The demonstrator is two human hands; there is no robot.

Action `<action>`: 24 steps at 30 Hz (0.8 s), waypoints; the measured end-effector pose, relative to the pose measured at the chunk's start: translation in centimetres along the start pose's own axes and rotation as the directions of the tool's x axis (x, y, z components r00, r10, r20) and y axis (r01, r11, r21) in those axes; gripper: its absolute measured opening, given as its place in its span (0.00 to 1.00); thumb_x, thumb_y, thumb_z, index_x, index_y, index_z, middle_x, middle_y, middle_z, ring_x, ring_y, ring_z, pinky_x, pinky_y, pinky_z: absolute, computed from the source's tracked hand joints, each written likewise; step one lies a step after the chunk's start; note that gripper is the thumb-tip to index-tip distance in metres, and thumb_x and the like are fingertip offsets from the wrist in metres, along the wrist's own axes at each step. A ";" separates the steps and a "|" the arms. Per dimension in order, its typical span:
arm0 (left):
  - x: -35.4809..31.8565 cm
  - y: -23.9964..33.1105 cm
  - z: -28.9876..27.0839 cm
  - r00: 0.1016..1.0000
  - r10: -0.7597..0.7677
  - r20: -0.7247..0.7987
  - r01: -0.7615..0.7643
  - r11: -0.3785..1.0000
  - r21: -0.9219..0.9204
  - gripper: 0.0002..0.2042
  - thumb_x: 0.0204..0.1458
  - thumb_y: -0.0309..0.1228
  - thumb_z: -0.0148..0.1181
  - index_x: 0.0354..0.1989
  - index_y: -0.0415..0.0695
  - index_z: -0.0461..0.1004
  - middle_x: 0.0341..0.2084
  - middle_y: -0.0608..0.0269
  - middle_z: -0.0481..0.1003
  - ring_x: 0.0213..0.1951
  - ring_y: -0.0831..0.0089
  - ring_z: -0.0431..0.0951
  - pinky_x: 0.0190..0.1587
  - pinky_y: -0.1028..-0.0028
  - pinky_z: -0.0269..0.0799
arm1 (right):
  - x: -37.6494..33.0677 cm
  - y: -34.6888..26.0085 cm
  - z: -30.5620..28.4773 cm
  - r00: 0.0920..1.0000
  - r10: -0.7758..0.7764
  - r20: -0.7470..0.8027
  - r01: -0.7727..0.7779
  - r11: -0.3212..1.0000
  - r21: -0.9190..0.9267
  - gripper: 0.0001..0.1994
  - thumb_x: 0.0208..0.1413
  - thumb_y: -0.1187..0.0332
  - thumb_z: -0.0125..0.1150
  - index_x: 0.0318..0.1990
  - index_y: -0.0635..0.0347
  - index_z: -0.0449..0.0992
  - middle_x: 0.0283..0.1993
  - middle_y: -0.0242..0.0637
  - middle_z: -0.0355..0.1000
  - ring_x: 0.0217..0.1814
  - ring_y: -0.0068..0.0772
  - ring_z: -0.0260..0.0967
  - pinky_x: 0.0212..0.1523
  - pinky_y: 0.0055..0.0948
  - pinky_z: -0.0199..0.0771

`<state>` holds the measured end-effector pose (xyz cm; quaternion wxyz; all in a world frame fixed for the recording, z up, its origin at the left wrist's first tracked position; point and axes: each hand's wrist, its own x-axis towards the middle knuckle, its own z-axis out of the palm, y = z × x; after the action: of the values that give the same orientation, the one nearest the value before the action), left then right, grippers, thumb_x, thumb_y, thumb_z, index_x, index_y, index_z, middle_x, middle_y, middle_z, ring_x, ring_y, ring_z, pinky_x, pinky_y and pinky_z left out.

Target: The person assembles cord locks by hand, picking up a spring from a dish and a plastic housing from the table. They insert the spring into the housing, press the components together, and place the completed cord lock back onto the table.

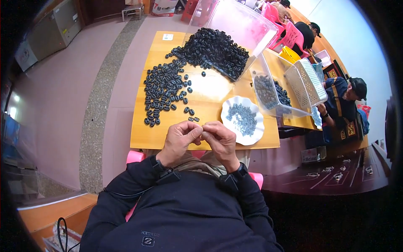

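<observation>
My left hand (178, 140) and my right hand (221, 144) meet at the front edge of the wooden table (205, 90), fingertips pinched together. Whatever lies between the fingertips is too small and covered to make out. Just beyond them lie a few small black oval pieces with two holes (191, 112). A loose spread of the same black pieces (161, 88) covers the table's left side. Close to my right hand stands a white scalloped dish (258, 133), holding many tiny greyish, see-through parts (242, 118).
A large transparent bin (262, 31) lies tipped at the back, black pieces (216, 48) spilling from it. To the right are a smaller transparent bin (262, 63) and a white perforated basket (305, 82). A person in a dark cap (346, 94) sits further right; others sit behind on pink chairs (293, 40).
</observation>
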<state>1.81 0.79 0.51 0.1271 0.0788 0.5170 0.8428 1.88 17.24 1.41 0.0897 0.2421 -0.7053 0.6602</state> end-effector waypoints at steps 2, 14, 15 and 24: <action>0.0 0.0 -0.2 0.999 -0.033 -0.004 0.033 0.999 -0.040 0.08 0.58 0.31 0.57 0.38 0.37 0.74 0.28 0.64 0.76 0.28 0.80 0.75 0.34 0.79 0.74 | 0.3 -0.2 0.3 1.000 0.015 -0.025 -0.016 0.999 -0.037 0.07 0.53 0.82 0.60 0.40 0.69 0.76 0.38 0.41 0.72 0.37 0.28 0.73 0.38 0.22 0.75; 1.3 1.3 -2.5 0.984 0.133 -0.115 -0.083 0.930 0.357 0.06 0.54 0.26 0.61 0.36 0.37 0.76 0.26 0.67 0.76 0.28 0.82 0.74 0.33 0.82 0.71 | 0.3 0.3 -0.2 0.988 0.103 -0.114 -0.105 0.994 -0.010 0.02 0.59 0.79 0.54 0.37 0.69 0.71 0.33 0.36 0.68 0.29 0.22 0.70 0.31 0.20 0.72; 1.3 1.2 -2.8 0.984 0.132 -0.115 -0.082 0.927 0.366 0.06 0.54 0.26 0.61 0.36 0.37 0.76 0.26 0.67 0.76 0.28 0.82 0.74 0.33 0.82 0.71 | 0.2 0.4 -0.4 0.982 0.145 -0.123 -0.142 0.989 0.026 0.02 0.60 0.79 0.52 0.38 0.69 0.70 0.35 0.36 0.66 0.30 0.22 0.69 0.33 0.20 0.73; 1.3 1.0 -1.9 0.941 0.337 0.007 -0.166 0.444 0.881 0.07 0.48 0.25 0.62 0.36 0.38 0.79 0.29 0.56 0.75 0.30 0.67 0.78 0.33 0.72 0.73 | -0.9 1.4 -0.2 0.926 0.345 -0.151 -0.324 0.934 0.149 0.06 0.62 0.72 0.54 0.38 0.67 0.72 0.22 0.30 0.70 0.23 0.17 0.67 0.26 0.17 0.69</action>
<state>-0.11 -0.87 0.56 -0.1016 0.1365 0.8626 0.4765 2.01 17.63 -0.20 0.0221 0.0645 -0.6843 0.7260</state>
